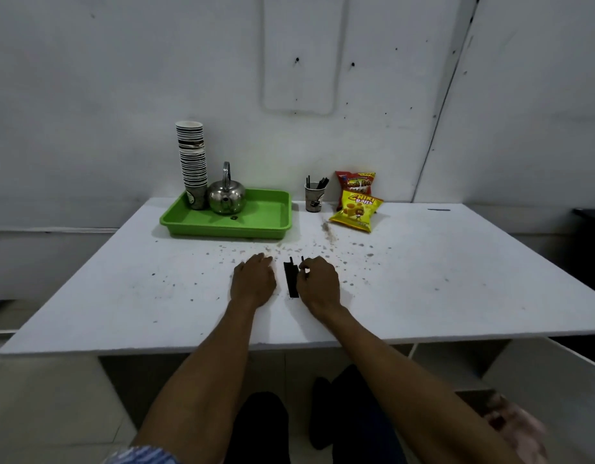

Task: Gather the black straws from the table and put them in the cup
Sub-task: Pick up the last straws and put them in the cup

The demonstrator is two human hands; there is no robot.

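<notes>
the small bundle of short black plastic straws (291,279) lies on the white table (423,279), long axis pointing away, touching the curled right hand (317,283); whether it grips them, i cannot tell.

Our both forearms bare, reaching forward, converging slightly toward middle. Our left hand (253,279) palm down, fingers together and extended, lying flat. Our right hand (317,283) just beside it, knuckles up, fingers curled inward, thumb and forefinger pinched together at tip. Small gap separates our hands. Striped sleeve edge shows at our left elbow.
</notes>
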